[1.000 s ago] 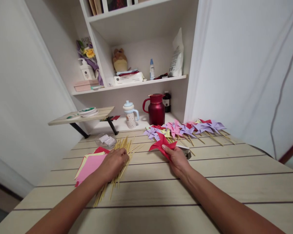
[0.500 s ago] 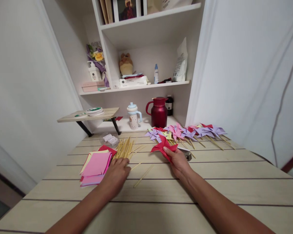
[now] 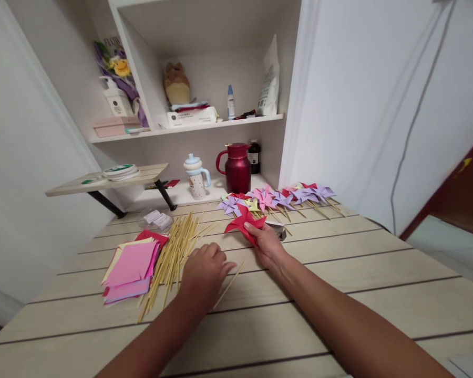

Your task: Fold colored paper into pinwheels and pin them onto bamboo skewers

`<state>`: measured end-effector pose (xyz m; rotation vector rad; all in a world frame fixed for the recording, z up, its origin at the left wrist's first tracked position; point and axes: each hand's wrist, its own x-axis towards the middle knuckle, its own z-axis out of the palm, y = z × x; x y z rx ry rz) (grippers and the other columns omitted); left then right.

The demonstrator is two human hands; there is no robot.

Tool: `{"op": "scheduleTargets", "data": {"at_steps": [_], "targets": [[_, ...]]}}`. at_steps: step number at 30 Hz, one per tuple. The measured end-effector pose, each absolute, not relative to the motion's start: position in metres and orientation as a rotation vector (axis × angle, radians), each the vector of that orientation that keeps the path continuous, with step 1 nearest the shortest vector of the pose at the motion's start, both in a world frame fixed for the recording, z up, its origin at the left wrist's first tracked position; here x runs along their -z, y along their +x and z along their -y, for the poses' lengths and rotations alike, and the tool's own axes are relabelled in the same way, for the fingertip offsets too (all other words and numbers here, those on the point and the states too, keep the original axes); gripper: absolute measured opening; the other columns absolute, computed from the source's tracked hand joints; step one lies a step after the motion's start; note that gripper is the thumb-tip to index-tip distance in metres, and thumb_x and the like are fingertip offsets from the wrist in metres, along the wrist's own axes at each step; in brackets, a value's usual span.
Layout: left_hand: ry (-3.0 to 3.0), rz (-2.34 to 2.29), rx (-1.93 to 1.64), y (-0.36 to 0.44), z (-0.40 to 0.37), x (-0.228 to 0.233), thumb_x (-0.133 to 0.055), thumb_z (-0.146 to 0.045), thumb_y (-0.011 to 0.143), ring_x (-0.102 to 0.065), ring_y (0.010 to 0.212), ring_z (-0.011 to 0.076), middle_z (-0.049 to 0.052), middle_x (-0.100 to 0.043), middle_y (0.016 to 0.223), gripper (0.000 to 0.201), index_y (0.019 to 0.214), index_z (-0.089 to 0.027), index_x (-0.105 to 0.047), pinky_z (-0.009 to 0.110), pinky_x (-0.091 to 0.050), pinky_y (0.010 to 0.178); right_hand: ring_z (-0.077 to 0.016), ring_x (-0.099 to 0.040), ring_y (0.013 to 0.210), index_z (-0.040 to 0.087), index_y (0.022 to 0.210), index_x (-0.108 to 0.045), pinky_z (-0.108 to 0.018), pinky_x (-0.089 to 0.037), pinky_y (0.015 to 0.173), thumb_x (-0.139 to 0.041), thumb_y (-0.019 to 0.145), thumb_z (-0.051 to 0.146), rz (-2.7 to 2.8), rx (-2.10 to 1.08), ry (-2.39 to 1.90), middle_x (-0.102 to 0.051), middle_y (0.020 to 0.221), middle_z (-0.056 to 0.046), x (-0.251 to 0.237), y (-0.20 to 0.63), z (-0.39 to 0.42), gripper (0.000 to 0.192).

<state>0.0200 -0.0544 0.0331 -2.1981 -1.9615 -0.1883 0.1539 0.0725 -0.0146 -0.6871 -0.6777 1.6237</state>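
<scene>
My right hand (image 3: 266, 244) pinches a red paper pinwheel (image 3: 242, 222) by its lower point and holds it just above the wooden table (image 3: 339, 262). My left hand (image 3: 205, 270) lies palm down on the table, its fingertips touching one loose bamboo stick (image 3: 229, 284) that lies slantwise between my hands. Left of that hand is a spread pile of bamboo sticks (image 3: 173, 248). Beside the pile lies a stack of pink, red and yellow paper squares (image 3: 129, 265).
A row of finished purple, pink and red pinwheels (image 3: 278, 198) lies at the table's far side, with a grey stapler-like tool (image 3: 278, 230) by my right hand. A clear pouch (image 3: 155, 219) lies at far left. Behind stand a red jug (image 3: 236, 169), a cup (image 3: 196, 177) and shelves.
My left hand left the stick pile and slid right to a single stick that now lies apart. My right hand kept hold of the red pinwheel. The camera swung right.
</scene>
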Motion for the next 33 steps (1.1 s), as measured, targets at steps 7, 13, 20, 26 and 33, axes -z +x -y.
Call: {"op": "scheduleTargets", "data": {"at_steps": [7, 13, 20, 26, 33], "targets": [[-2.224, 2.181, -0.088, 0.042, 0.061, -0.027, -0.058, -0.025, 0.090, -0.062, 0.098, 0.0278, 0.011, -0.069, 0.100, 0.015, 0.093, -0.015, -0.070, 0.039, -0.043, 0.082, -0.0178, -0.071, 0.065, 0.018, 0.076, -0.071, -0.030, -0.059, 0.067, -0.086, 0.060, 0.020, 0.685, -1.623, -0.684, -0.078, 0.073, -0.002, 0.011, 0.155, -0.069, 0.022], [-2.266, 2.146, -0.188, 0.037, 0.067, -0.031, -0.047, -0.006, 0.087, -0.063, 0.100, 0.0293, 0.014, -0.071, 0.098, 0.025, 0.090, -0.012, -0.071, 0.042, -0.043, 0.085, -0.0181, -0.072, 0.068, 0.019, 0.079, -0.071, -0.030, -0.060, 0.069, -0.084, 0.062, 0.018, 0.688, -1.620, -0.698, -0.079, 0.076, -0.001, 0.013, 0.155, -0.070, 0.021], [-2.292, 2.142, -0.192, 0.035, 0.069, -0.021, -0.049, -0.005, 0.081, -0.066, 0.094, 0.0297, 0.017, -0.072, 0.094, 0.026, 0.093, -0.010, -0.071, 0.042, -0.045, 0.084, -0.0170, -0.072, 0.065, 0.019, 0.078, -0.071, -0.028, -0.060, 0.066, -0.083, 0.065, 0.017, 0.696, -1.634, -0.712, -0.079, 0.075, -0.001, 0.014, 0.156, -0.069, 0.018], [-2.076, 2.257, -0.115, 0.011, 0.072, -0.021, -0.052, -0.014, 0.080, -0.068, 0.091, 0.0268, 0.013, -0.073, 0.092, 0.022, 0.091, -0.014, -0.071, 0.038, -0.044, 0.082, -0.0174, -0.072, 0.064, 0.019, 0.077, -0.072, -0.028, -0.060, 0.066, -0.084, 0.064, 0.016, 0.711, -1.656, -0.693, -0.079, 0.073, -0.002, 0.015, 0.155, -0.069, 0.018], [-1.764, 2.348, -0.071, -0.046, 0.068, -0.046, -0.048, -0.014, 0.082, -0.068, 0.085, 0.0266, 0.014, -0.074, 0.086, 0.021, 0.078, -0.015, -0.069, 0.039, -0.040, 0.076, -0.0183, -0.072, 0.064, 0.019, 0.079, -0.073, -0.030, -0.060, 0.065, -0.084, 0.065, 0.018, 0.712, -1.670, -0.694, -0.079, 0.076, -0.003, 0.015, 0.156, -0.068, 0.018]]}}
